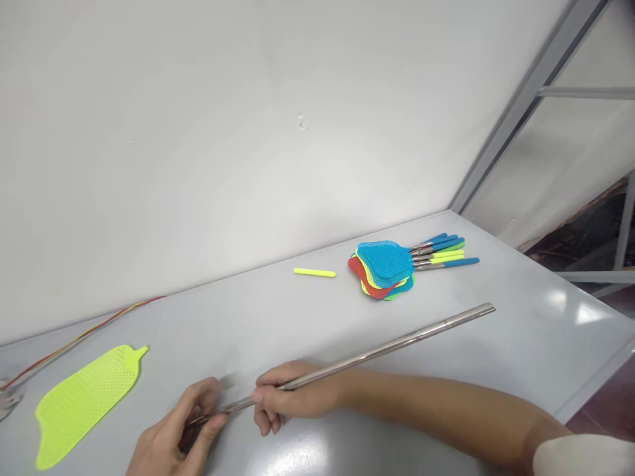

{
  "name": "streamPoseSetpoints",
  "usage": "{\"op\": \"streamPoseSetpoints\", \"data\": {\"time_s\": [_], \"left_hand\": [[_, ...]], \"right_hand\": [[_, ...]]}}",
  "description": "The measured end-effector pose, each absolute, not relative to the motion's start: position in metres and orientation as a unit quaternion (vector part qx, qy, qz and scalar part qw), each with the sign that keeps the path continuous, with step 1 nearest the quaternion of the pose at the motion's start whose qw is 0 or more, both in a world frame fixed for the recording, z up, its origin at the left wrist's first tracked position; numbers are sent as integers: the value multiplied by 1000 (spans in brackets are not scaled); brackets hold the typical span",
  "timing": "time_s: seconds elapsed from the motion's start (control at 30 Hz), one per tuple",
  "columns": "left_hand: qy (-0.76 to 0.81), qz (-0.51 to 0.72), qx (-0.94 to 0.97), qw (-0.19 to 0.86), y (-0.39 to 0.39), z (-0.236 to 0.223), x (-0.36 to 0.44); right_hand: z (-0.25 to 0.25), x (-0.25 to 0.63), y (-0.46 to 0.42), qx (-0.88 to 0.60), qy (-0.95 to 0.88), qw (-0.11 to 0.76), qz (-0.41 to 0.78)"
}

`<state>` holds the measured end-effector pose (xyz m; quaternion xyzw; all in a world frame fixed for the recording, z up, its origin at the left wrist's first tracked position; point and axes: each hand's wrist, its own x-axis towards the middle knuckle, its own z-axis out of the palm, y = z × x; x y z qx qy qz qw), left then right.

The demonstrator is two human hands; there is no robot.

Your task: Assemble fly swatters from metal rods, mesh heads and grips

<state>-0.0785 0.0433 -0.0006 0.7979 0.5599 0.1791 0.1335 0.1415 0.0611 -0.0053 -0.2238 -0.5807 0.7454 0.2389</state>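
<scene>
hands: left (171, 433), right (280, 400) pinching steel rod (387, 347) over grey table (496, 291); white wall (198, 145) behind, metal frame (526, 112) beyond

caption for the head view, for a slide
Left hand and right hand hold a steel rod near a lime swatter head and stacked fly swatters.

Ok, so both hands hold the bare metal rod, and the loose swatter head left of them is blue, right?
No, the head view shows that the loose fly swatter head is lime green, not blue. The rest stands: the left hand and right hand both hold the bare metal rod.
</scene>
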Motion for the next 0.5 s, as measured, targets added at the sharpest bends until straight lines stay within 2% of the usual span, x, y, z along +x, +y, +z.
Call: {"op": "streamPoseSetpoints", "data": {"time_s": [0.2, 0.37, 0.5], "left_hand": [[588, 153, 787, 110, 59, 7, -53], [591, 123, 786, 134, 68, 8, -29], [583, 129, 788, 148, 75, 9, -17]], "right_hand": [[-16, 137, 74, -227, -445, 390, 774], [-16, 133, 78, -302, -360, 505, 724], [-15, 134, 79, -331, -329, 543, 699]]}}
